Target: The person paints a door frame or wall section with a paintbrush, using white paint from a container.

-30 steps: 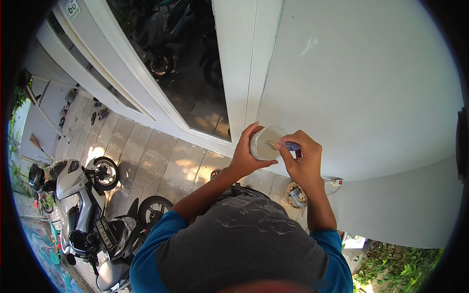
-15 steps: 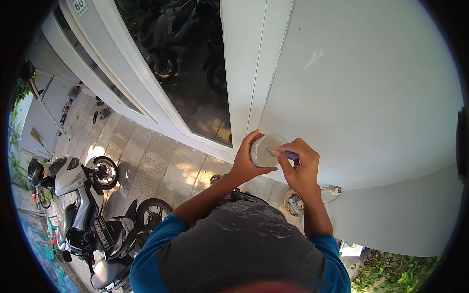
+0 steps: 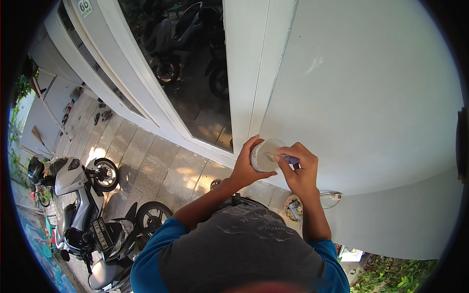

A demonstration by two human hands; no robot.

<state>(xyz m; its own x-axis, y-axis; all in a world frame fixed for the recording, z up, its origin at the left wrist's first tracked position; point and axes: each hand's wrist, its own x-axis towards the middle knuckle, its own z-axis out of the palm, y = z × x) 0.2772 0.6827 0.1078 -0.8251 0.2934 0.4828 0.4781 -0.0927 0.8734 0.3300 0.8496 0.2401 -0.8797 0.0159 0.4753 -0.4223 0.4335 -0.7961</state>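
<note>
Two hands: the left hand (image 3: 245, 168) and the right hand (image 3: 299, 172). One small round tub (image 3: 264, 155) between them. One stick-like tool (image 3: 288, 159) with a purple handle at the right hand's fingers. Two scooters: one silver scooter (image 3: 73, 190) and one dark scooter (image 3: 115, 239) beside it on the paving. One bucket (image 3: 293, 209) on the ground below the hands. One white plug strip (image 3: 334, 196) near it. One glass door (image 3: 181, 68). One white wall (image 3: 361, 97).
</note>
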